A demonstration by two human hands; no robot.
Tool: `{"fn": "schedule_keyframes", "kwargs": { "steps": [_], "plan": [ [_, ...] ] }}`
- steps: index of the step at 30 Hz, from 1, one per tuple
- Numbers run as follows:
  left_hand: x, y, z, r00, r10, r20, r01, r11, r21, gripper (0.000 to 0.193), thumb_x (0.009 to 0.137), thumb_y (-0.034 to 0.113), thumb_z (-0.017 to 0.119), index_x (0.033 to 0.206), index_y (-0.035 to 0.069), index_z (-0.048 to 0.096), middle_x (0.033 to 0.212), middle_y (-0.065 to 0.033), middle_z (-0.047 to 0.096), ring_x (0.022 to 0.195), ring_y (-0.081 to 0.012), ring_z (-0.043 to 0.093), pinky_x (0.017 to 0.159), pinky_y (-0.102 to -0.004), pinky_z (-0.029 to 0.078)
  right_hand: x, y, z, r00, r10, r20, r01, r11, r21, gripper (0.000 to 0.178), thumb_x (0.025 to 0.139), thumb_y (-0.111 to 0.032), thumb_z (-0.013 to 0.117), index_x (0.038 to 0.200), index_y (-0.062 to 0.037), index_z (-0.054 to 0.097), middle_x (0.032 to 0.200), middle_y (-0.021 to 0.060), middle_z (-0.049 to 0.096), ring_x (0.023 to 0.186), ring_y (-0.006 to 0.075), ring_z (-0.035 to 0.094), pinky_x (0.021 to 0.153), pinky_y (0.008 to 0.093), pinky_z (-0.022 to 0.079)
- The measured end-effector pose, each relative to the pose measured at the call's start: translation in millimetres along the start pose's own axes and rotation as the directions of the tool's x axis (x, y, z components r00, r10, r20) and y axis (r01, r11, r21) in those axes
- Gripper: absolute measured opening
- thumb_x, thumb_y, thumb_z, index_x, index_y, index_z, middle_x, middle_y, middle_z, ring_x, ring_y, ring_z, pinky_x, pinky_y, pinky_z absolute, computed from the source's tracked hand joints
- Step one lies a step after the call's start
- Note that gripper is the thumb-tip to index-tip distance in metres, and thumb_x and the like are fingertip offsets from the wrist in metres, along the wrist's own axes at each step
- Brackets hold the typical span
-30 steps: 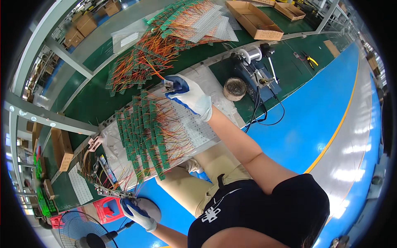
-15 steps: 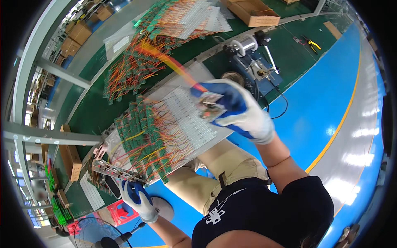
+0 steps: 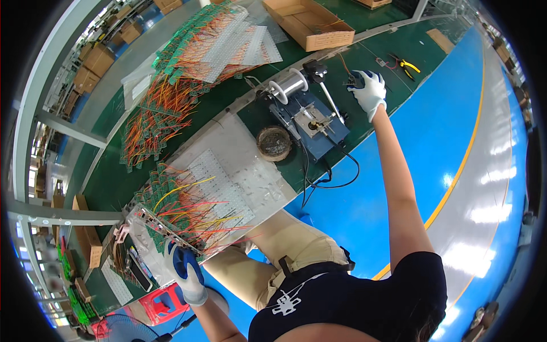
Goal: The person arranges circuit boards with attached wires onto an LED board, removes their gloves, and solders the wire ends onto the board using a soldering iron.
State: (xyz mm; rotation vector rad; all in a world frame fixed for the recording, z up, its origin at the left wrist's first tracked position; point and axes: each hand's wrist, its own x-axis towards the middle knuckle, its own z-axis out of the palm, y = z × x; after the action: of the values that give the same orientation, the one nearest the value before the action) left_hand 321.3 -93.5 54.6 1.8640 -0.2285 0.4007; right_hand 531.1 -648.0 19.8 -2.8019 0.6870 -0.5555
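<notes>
My right hand (image 3: pixel 369 94), in a white and blue glove, is stretched out over the right part of the green bench. Its fingers are apart beside a small dark piece (image 3: pixel 351 84) with a thin orange wire. My left hand (image 3: pixel 187 275), gloved alike, is curled at the near end of a slotted metal rail (image 3: pixel 165 227); its fingertips are partly hidden. Against that rail lie green circuit board strips (image 3: pixel 161 188), with red, orange and yellow wires (image 3: pixel 196 214) fanning out rightward. Under the wires is a white dotted sheet (image 3: pixel 213 171) on a grey board (image 3: pixel 256 191).
A blue-based device (image 3: pixel 319 122) with a wire spool (image 3: pixel 288 85) stands mid-bench beside a round dark pot (image 3: pixel 273 143). Yellow pliers (image 3: pixel 408 68) and a small wired part (image 3: pixel 380 61) lie farther right. More wired strips (image 3: pixel 162 117) and a cardboard box (image 3: pixel 310 25) are at the back.
My right hand has moved away from over the grey board to the far right of the bench; the small piece it held now lies by its spread fingers. My left hand stays by the rail.
</notes>
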Motion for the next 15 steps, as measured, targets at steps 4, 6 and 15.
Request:
{"fn": "schedule_keyframes", "kwargs": {
  "steps": [4,6,15],
  "plan": [
    [-16.3,2.3,-4.6,0.996,-0.083,-0.043,0.086,0.994,0.069,0.049,0.087,0.016,0.049,0.129,-0.004,0.033,0.138,-0.0177,0.030,0.122,-0.0297,0.038,0.101,-0.0412,0.032,24.0,-27.2,27.5,0.990,0.014,0.139,0.011,0.984,-0.178,0.056,0.068,-0.038,0.072,0.122,-0.0321,0.054,0.136,0.0113,0.041,0.130,0.0402,0.027,0.103,0.0516,0.028],
    [-21.2,9.7,-0.7,0.990,-0.122,-0.069,0.124,0.992,0.034,0.050,0.088,0.017,0.048,0.130,-0.003,0.031,0.138,-0.0176,0.030,0.123,-0.0296,0.038,0.102,-0.0415,0.032,31.3,-31.4,39.9,0.984,0.009,0.180,0.019,0.988,-0.155,0.058,0.069,-0.039,0.071,0.123,-0.0327,0.052,0.137,0.0121,0.040,0.130,0.0404,0.026,0.103,0.0519,0.028],
    [-23.5,1.8,8.8,1.000,-0.023,-0.015,0.024,0.995,0.097,0.053,0.089,0.022,0.050,0.131,-0.004,0.031,0.138,-0.0177,0.030,0.122,-0.0290,0.039,0.101,-0.0413,0.034,41.0,10.5,47.9,0.957,-0.190,0.221,0.128,0.955,0.266,0.104,0.061,-0.051,0.075,0.142,-0.0150,0.022,0.141,0.0230,0.029,0.132,0.0431,0.020,0.108,0.0460,0.023]
  ]
}}
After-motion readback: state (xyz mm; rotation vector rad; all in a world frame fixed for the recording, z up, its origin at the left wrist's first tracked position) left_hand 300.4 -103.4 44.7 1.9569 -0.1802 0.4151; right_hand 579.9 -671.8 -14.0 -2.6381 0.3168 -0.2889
